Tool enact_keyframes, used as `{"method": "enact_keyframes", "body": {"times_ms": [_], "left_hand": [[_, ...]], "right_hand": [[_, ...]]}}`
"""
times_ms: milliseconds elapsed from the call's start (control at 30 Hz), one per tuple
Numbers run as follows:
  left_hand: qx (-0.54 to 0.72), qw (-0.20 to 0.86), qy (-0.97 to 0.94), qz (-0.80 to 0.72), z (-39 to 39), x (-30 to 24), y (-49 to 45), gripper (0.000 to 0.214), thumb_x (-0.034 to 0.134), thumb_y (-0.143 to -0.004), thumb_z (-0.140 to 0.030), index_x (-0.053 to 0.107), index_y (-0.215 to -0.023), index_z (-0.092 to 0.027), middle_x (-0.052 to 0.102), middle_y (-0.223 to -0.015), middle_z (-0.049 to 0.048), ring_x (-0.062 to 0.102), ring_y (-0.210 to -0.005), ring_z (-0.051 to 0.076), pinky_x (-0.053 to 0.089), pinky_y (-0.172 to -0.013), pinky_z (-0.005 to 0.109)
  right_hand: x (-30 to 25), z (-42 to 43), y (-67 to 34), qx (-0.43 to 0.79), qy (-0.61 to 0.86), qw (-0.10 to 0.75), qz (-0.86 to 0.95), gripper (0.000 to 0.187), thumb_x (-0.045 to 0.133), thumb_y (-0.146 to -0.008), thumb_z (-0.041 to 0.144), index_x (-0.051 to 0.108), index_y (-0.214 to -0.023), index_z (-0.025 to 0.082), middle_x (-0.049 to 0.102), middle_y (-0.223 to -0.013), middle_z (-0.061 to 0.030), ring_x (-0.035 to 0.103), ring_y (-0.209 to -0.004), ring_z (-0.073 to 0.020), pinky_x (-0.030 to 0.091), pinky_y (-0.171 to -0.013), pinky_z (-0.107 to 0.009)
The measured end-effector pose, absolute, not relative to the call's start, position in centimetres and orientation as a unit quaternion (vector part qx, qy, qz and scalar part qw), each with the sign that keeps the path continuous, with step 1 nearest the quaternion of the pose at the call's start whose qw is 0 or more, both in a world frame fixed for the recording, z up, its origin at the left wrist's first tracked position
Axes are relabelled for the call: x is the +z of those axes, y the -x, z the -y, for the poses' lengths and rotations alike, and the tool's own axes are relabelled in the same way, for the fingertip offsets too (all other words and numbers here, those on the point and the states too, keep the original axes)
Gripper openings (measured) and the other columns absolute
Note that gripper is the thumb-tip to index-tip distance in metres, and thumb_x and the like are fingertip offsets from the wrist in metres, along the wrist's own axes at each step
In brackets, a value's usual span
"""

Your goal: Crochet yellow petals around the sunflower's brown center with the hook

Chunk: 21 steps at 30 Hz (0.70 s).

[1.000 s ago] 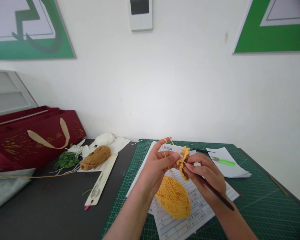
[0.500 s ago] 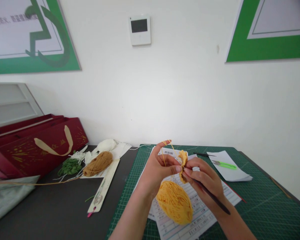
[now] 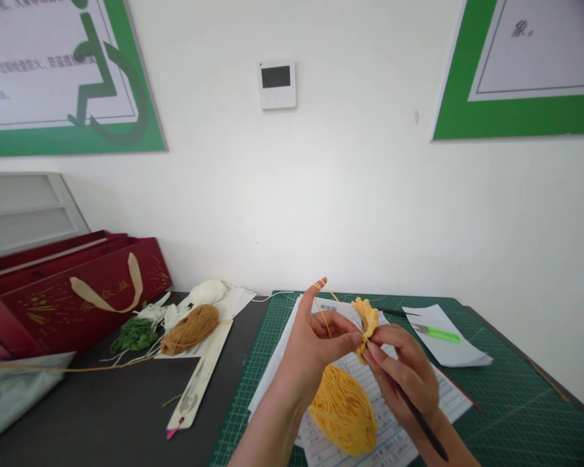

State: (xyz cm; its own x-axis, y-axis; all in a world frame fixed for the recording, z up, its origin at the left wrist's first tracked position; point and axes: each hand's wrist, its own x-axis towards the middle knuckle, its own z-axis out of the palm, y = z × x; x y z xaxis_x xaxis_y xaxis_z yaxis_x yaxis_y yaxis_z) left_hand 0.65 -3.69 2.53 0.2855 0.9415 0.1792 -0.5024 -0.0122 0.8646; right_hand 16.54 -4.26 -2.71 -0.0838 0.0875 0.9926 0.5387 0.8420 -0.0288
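Note:
My left hand (image 3: pixel 316 340) pinches a small yellow crochet piece (image 3: pixel 366 320) between thumb and fingers. A yellow strand runs over its raised index finger. My right hand (image 3: pixel 405 373) is closed on a dark crochet hook (image 3: pixel 421 423), whose tip meets the piece. Below both hands a ball of yellow yarn (image 3: pixel 343 409) lies on printed sheets of paper (image 3: pixel 394 428).
A green cutting mat (image 3: pixel 506 415) covers the right of the dark table. Green snips (image 3: pixel 435 333) rest on white paper at the back right. To the left lie a brown yarn skein (image 3: pixel 191 327), green yarn (image 3: pixel 135 333), white yarn (image 3: pixel 202 293), a ruler-like card (image 3: pixel 199 376) and a red gift bag (image 3: pixel 78 285).
The view has tilted upward, so the table and hands sit lower in the picture. Both hands stay together on the crochet piece, and the hook has shifted slightly against it.

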Motion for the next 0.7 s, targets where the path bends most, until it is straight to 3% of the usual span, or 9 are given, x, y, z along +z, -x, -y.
{"method": "enact_keyframes", "body": {"times_ms": [133,333,500,700], "left_hand": [[0.577,0.632,-0.455,-0.246,4.1,2.6,-1.3,0.108,0.09,-0.068,-0.014,0.024,-0.153,-0.019,0.072,-0.071,-0.0028,0.065,-0.066,0.015,0.051,-0.072,0.03],[0.598,0.493,-0.555,-0.301,4.3,2.9,-1.2,0.11,0.081,-0.076,-0.007,0.009,-0.158,-0.023,0.069,-0.072,-0.0047,0.061,-0.067,0.014,0.048,-0.068,0.027],[0.589,0.507,-0.557,-0.293,3.9,2.4,-1.1,0.112,0.08,-0.075,-0.009,0.008,-0.16,-0.027,0.067,-0.072,-0.0048,0.061,-0.064,0.016,0.051,-0.066,0.03],[0.575,0.572,-0.525,-0.257,3.6,2.3,-0.9,0.112,0.085,-0.073,-0.014,0.014,-0.159,-0.026,0.067,-0.072,-0.0042,0.059,-0.063,0.014,0.051,-0.062,0.028]], "right_hand": [[-3.0,4.4,-15.6,-0.184,0.249,0.661,0.684,0.038,0.066,-0.082,-0.004,0.067,-0.106,0.025,0.069,-0.096,-0.0036,0.07,-0.087,-0.0191,0.064,-0.071,-0.036],[-3.9,4.6,-15.6,-0.118,0.304,0.686,0.65,0.022,0.063,-0.087,0.005,0.065,-0.102,0.021,0.069,-0.095,-0.0077,0.07,-0.086,-0.0213,0.063,-0.069,-0.035],[-4.4,4.4,-16.2,-0.056,0.307,0.713,0.628,0.014,0.06,-0.092,0.01,0.064,-0.1,0.021,0.069,-0.093,-0.0067,0.07,-0.083,-0.0199,0.061,-0.068,-0.034],[-2.8,4.9,-15.5,0.068,0.309,0.752,0.579,0.008,0.051,-0.101,0.02,0.058,-0.098,0.022,0.064,-0.08,0.0001,0.062,-0.059,-0.012,0.054,-0.055,-0.027]]}}
